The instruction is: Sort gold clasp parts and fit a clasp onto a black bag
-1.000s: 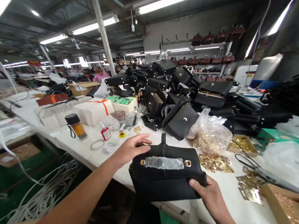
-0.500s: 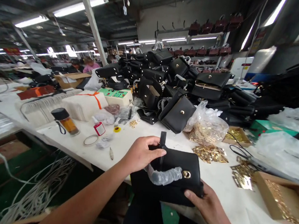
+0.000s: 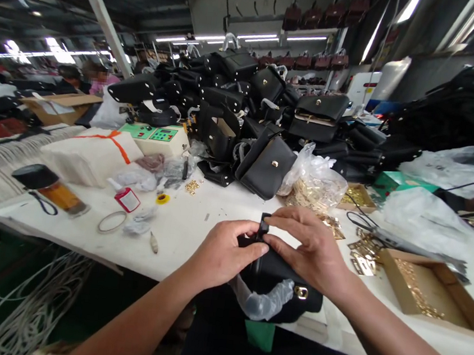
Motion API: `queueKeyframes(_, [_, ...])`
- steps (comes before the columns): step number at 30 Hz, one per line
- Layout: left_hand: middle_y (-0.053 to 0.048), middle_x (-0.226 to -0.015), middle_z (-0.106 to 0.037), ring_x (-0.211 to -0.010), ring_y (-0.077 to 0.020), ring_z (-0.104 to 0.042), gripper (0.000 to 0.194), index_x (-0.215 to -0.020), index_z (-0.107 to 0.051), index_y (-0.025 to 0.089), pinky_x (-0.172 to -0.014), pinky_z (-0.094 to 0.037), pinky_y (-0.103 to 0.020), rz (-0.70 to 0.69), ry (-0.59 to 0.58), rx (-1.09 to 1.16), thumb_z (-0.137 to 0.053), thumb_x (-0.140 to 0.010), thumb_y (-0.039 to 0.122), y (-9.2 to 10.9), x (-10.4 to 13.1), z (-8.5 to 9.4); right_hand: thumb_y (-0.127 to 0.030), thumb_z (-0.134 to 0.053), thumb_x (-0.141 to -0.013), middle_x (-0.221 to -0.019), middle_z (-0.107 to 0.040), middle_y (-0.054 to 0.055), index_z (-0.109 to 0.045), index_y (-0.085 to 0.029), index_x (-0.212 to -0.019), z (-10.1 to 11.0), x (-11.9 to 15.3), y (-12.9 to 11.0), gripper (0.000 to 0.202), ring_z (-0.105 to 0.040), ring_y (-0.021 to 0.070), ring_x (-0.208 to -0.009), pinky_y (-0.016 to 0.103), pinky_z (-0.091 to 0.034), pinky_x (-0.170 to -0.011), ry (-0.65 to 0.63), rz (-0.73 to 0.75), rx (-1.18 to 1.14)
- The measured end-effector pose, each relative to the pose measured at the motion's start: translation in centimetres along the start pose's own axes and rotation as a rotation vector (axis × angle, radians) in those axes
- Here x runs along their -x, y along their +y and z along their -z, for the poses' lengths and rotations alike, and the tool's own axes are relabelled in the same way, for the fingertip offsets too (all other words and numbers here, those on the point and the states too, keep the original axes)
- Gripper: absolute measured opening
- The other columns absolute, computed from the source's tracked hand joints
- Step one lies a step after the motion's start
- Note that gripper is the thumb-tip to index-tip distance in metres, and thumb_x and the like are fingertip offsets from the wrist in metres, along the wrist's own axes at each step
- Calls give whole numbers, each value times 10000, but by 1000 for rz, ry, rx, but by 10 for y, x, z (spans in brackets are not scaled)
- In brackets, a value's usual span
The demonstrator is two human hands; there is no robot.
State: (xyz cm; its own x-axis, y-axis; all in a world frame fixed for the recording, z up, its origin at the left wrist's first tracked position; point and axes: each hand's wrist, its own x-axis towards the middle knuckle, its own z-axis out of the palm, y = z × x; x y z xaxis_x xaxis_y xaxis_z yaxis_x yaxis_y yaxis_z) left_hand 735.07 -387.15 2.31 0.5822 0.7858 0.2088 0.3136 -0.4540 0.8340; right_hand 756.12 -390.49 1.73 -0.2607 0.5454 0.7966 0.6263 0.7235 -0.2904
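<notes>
A black handbag (image 3: 280, 269) rests at the table's near edge, in front of my body. Its handle (image 3: 263, 305) is wrapped in clear plastic, and a gold ring fitting (image 3: 301, 292) sits at the handle's right end. A short black strap (image 3: 264, 225) stands up from the bag. My left hand (image 3: 229, 256) is closed around the strap's base from the left, thumb against the bag. From the right, my right hand (image 3: 314, 250) pinches the strap's upper part between thumb and fingers. The fingertips of both hands nearly meet there and partly hide the strap.
A pile of black handbags (image 3: 228, 97) fills the table's back. To the right lie gold metal plates (image 3: 364, 253) and a cardboard tray (image 3: 441, 289) of small gold parts. Leftward are a red-labelled bottle (image 3: 127, 199), yellow tape roll (image 3: 162, 198) and drink bottle (image 3: 55, 189).
My right hand has left the bag's right end and come up to the strap, pinching its top. My left hand stays at the strap. The view has shifted to the right.
</notes>
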Motion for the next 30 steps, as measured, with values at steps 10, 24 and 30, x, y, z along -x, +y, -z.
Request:
queueKeyframes(10, [35,-911,-657,-873,-116,-589,51,-890,-660,197,-805,-416,-239,-113,29,-195,-659,-888,249,6,3,-1,-265,-681,-953,-1033,-712,47,-735,-214,-1126,0,4,7,189,-661,145,-919,271,-522,-831,-118,-53,-175])
queueKeyframes(24, [6,-1069,-725,-1000,-174,-664,171,-1015,-740,209,-894,-472,-249,-87,-7,-102,-675,-880,291,6,11,2,-487,-548,-1009,-793,-660,67,-676,-155,-783,52,29,11,422,-608,164,-785,276,-478,-772,-300,-569,-612])
queueKeyframes(30, [17,-1009,-717,-936,-176,-646,224,-1063,-747,217,-823,-455,-243,-53,-144,-153,-645,-881,299,9,11,12,-470,-612,-971,-839,-691,76,-765,-191,-896,89,56,-11,326,-634,184,-754,280,-484,-677,-606,-530,-407])
